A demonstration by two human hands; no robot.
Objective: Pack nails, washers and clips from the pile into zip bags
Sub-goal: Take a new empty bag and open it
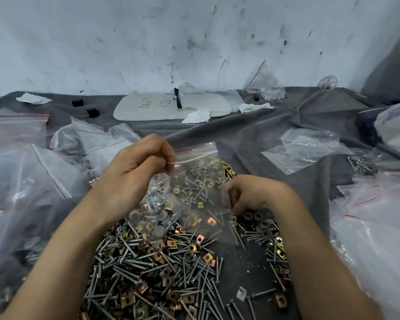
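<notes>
While filled bags (21, 181) lie heaped at the far left on the grey cloth (275, 125), the left hand (136, 165) pinches the top edge of a clear zip bag (194, 188) between thumb and curled fingers. It holds the bag up over the pile (162, 269) of nails, washers and clips. Further right, the right hand (252, 195) reaches down with curled fingers beside dark washers (260, 219); whether it grips anything cannot be told. Beyond it, empty bags (305, 148) lie flat.

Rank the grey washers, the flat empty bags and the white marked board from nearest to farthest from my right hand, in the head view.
1. Grey washers: just beside the right hand, on the pile.
2. Flat empty bags: farther back, to the right.
3. White board: far back, by the wall.
</notes>
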